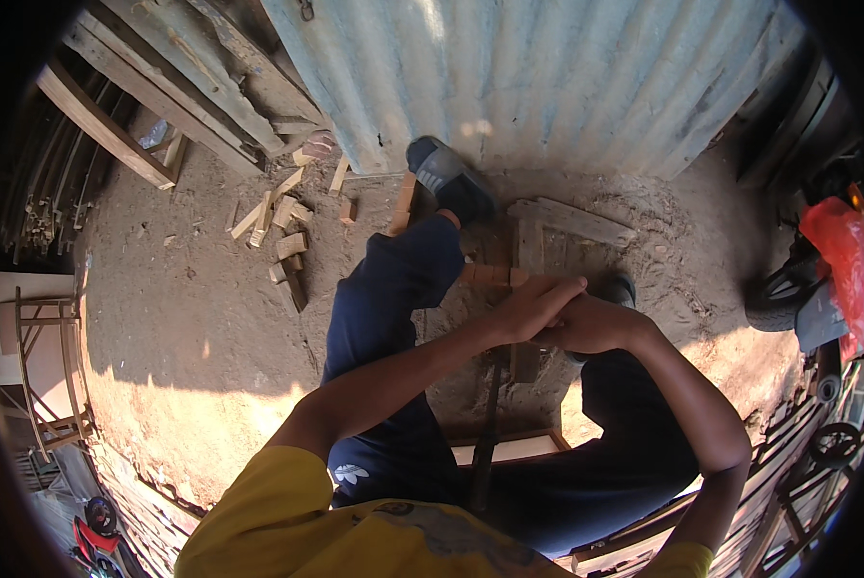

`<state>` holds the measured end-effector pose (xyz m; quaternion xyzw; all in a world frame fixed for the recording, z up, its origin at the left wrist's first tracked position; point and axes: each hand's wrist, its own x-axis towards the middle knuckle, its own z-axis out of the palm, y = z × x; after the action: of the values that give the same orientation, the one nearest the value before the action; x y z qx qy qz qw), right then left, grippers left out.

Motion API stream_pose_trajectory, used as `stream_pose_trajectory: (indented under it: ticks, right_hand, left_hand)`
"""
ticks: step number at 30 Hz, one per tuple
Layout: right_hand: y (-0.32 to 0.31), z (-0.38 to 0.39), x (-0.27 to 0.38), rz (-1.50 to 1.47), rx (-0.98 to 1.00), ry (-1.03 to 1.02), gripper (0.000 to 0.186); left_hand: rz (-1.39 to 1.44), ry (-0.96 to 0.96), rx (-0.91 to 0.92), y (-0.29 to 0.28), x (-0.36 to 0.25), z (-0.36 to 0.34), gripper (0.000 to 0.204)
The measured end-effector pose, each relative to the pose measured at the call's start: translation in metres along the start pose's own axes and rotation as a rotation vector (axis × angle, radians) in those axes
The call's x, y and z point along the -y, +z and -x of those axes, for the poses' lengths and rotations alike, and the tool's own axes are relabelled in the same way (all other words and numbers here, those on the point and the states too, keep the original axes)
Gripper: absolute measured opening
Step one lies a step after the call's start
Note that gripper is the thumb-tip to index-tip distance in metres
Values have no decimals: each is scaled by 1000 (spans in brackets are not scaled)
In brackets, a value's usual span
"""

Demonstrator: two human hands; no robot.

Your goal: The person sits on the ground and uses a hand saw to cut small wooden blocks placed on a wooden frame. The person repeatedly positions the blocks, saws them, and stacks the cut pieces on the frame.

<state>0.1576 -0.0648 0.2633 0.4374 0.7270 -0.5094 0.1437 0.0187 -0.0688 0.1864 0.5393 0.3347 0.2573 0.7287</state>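
My left hand (531, 306) and my right hand (591, 326) meet over the low wooden pieces between my legs. The left fingers are pressed together and lie against the right hand, whose fingers are curled closed. Whatever is inside the hands is hidden. A long, dark, narrow strip (490, 400), like a blade, runs from just below the hands toward my lap; I cannot tell if they hold it. Just beyond the hands, a reddish-brown wooden piece (490, 275) lies crosswise beside an upright-running board (529, 243). My left shoe (448, 178) is beside another reddish wooden piece (403, 204).
Several short wood offcuts (287, 217) are scattered on the dirt floor at left. A corrugated metal sheet (547, 87) stands ahead, with planks (162, 87) leaning at far left. A flat board (581, 222) lies beyond my hands. At right is a wheel (779, 294) beside a red plastic bag (837, 241).
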Motion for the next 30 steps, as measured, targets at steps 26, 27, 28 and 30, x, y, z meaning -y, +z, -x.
stream_pose_trajectory:
  ticks: [26,27,28,30]
  right_hand:
    - [312,47,72,-1041,-732,345,56]
    - [311,50,69,-1049,-701,363,58]
    - [304,51,64,-1051,-664,362,60]
    - [293,61,61,-998,-698,367,55]
  left_hand:
    - [-1375,-441,-75,-71,138,-40,72]
    - [-1406,-466,-68,-66,142,-38,76]
    - [-1401,-420,-68,-70,144,-39,76]
    - [-1385,-340,-68,-77,157,-37,77]
